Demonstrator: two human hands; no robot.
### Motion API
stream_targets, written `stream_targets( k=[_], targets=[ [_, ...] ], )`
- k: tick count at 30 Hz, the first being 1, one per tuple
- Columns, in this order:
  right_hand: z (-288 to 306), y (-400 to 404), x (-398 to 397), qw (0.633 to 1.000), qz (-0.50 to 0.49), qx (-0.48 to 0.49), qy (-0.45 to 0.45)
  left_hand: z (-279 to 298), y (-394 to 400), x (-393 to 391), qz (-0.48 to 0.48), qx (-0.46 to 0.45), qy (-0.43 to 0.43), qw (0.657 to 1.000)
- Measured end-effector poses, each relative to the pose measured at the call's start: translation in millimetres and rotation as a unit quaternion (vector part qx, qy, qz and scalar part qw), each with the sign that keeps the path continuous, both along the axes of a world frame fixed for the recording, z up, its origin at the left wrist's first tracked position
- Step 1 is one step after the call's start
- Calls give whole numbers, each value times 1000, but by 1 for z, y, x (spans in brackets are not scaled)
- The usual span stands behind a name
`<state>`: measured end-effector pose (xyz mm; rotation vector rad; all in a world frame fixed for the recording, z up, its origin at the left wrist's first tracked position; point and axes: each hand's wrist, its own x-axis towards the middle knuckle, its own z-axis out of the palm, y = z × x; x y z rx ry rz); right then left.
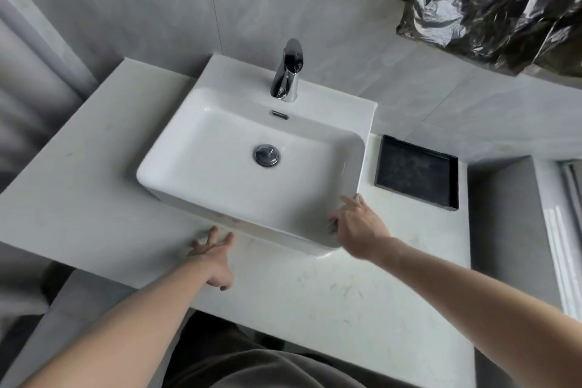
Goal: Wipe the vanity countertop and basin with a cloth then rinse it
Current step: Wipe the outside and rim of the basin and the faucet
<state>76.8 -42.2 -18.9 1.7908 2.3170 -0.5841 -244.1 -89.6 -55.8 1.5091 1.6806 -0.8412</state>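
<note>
Hands: left hand (211, 258) rests over the counter (94, 205) at the basin's (201, 186) near edge, fingers spread, nothing held; fingertips near the basin's front wall, contact not clear. Right hand (357, 225) at the basin's near right corner, fingers loosely spread and bent, tips at the rim; whether they press it cannot be told; thumb hidden behind the hand.

Basin: white, rectangular, standing on the counter toward its back edge. Drain plug (267, 155) at its centre, overflow slot (279, 115) in the back wall, chrome tap (288, 72) on the back ledge.

Tray (415, 172): black, on the counter's right side, just beside the basin.

Plastic sheeting (491, 0): black, cut off at the top of view.

Open counter lies left and in front of the basin. No cloth visible.
</note>
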Motion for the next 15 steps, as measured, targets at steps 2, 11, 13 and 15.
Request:
stream_targets(
  k=[2,11,13,15],
  targets=[
    [1,-31,-8,1000,-15,22,15,1,0,0,-1,4,-2,1000],
    [21,-58,-98,988,-150,-9,33,8,17,-23,-58,-1,-33,998],
    [25,-51,-130,987,-141,-14,77,8,22,-38,-72,-3,-58,996],
    [31,-44,-161,983,-125,-14,131,8,23,-55,-53,-7,-96,994]
  ],
)
